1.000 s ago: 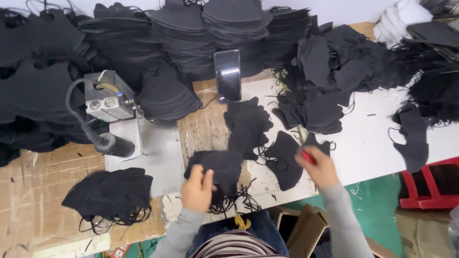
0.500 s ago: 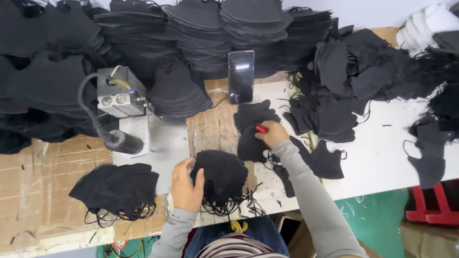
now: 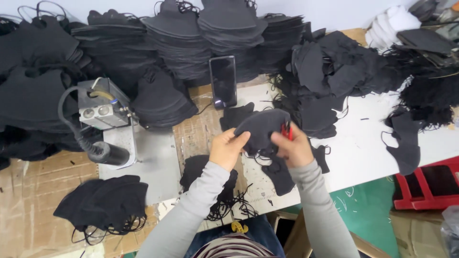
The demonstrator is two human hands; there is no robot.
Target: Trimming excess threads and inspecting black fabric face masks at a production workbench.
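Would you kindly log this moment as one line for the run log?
left hand: grips black mask | right hand: grips same mask, plus red tool | mask: raised above white table | phone: behind

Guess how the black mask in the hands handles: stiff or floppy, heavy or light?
Probably floppy: the mask bends and folds between the left hand and right hand. Likely light, since fingertips alone hold it up. Its thin loops dangle loose below, so they may well snag on other masks when it is lifted or pushed.
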